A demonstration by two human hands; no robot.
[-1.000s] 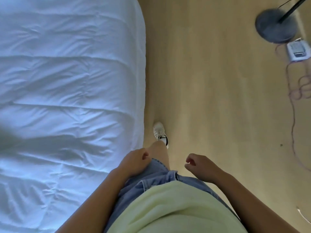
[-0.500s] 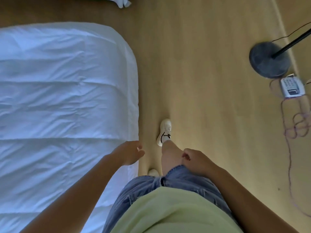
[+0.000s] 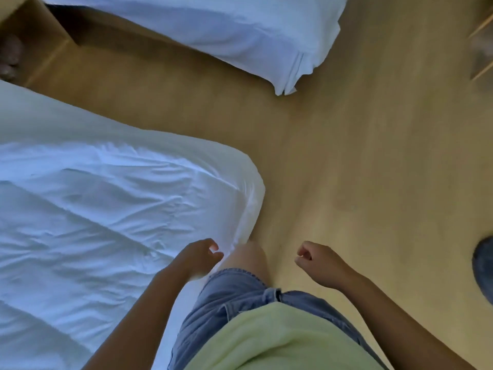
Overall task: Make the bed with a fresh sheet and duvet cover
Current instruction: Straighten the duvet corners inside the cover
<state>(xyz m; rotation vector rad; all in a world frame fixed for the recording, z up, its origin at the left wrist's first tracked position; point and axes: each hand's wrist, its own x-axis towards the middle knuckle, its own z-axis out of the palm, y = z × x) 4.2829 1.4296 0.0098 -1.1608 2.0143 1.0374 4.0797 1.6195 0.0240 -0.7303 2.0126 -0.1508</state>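
The bed (image 3: 106,204) fills the left side, covered in a wrinkled white sheet that wraps its rounded near corner (image 3: 250,188). I stand right beside that corner. My left hand (image 3: 198,256) hangs over the bed's edge with loosely curled fingers and holds nothing. My right hand (image 3: 317,261) hangs over the wooden floor, also loosely curled and empty. A second white-covered bed (image 3: 226,30) lies across the top of the view, its cloth corner hanging down to the floor.
Wooden floor (image 3: 360,156) runs between the two beds and off to the right. A wooden bedside cabinet (image 3: 34,41) stands at the top left. A dark round lamp base (image 3: 484,268) shows at the right edge. Wooden furniture legs sit at the top right.
I have walked along the bed to its corner, and the view has swung so the second bed now shows. Both hands keep swinging empty at my sides.
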